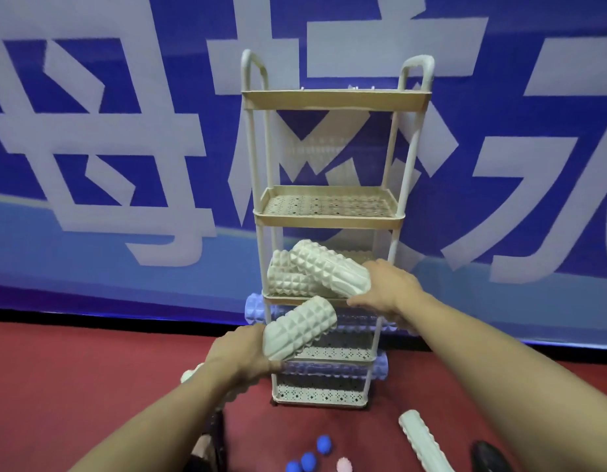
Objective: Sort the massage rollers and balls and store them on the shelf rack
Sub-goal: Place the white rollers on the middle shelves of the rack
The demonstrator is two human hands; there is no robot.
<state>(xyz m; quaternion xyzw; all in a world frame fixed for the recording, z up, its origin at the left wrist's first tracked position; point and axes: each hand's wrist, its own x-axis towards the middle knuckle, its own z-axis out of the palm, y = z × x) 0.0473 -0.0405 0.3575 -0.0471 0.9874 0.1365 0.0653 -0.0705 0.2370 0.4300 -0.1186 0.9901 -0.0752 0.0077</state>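
Blue ball point(292, 467) & pink ball point(345, 466) cut off at btm edge.

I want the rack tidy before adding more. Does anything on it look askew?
Yes. On the third shelf, one white roller lies tilted across another, its end past the front rim by the right hand. Blue rollers below stick out sideways.

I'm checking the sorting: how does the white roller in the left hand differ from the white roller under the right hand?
The roller in the left hand is gripped at one end, in front of the shelf rack; the roller under the right hand lies on the third tier. The first hangs free; the second leans across another white roller. Both are white with ridged textures.
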